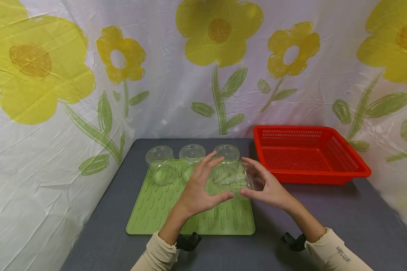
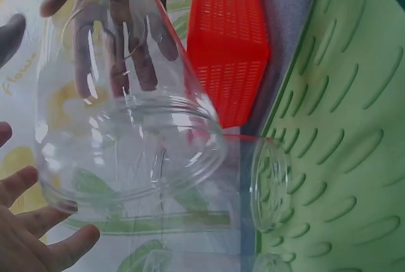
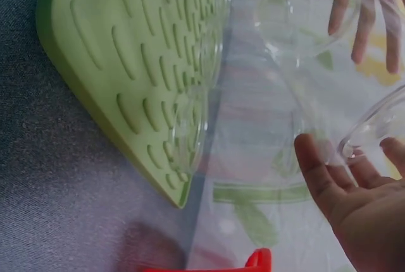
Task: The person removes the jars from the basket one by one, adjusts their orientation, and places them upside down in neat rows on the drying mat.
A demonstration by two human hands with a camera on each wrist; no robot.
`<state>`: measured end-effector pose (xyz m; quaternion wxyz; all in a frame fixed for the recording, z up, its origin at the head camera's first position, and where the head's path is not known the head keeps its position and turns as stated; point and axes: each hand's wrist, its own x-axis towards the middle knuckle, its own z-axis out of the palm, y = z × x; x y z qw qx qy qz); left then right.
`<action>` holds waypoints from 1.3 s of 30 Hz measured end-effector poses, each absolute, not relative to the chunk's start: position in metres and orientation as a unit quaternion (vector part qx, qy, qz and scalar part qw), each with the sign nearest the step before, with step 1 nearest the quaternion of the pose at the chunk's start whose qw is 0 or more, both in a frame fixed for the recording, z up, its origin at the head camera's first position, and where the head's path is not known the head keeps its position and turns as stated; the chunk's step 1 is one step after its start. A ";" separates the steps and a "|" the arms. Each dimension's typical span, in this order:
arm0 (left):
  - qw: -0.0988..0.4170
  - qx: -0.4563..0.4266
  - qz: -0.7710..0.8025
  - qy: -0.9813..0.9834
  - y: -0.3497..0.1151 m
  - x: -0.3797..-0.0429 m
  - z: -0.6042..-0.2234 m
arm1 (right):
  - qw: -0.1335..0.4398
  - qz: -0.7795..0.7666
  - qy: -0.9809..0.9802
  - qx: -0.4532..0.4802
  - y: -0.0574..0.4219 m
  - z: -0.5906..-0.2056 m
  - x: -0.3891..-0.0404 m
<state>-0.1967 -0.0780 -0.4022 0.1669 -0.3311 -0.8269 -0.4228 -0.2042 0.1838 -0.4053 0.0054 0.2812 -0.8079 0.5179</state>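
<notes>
Between the two hands, above the green ridged mat [image 1: 190, 216], a clear cup [image 2: 130, 152] lies tipped on its side in the air. Its ringed rim faces the left hand. The right hand [image 1: 269, 188] holds it around the base end, fingers curved and thumb below. Fingers and thumb spread, the left hand [image 1: 199, 186] curves near the rim, with fingertips right at its edge in the left wrist view. Behind them stand three more clear cups, left [image 1: 160, 165], middle [image 1: 192, 152] and right [image 1: 227, 151], in a row along the mat's back.
A red perforated basket [image 1: 312, 177] stands at the back right of the dark grey table [image 1: 101, 233]. A flower-printed white curtain [image 1: 169, 98] hangs behind and along both sides. Black straps sit on both wrists.
</notes>
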 end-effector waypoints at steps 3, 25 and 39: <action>0.169 -0.340 -0.389 -0.839 -0.075 -0.197 -0.402 | 0.022 0.492 -0.822 0.285 0.180 -0.405 -0.203; 0.194 -0.366 -0.270 -0.869 -0.060 -0.195 -0.408 | 0.091 0.405 -0.861 0.295 0.166 -0.402 -0.195; 0.211 -0.366 -0.261 -0.868 -0.058 -0.197 -0.413 | 0.098 0.391 -0.869 0.287 0.161 -0.402 -0.192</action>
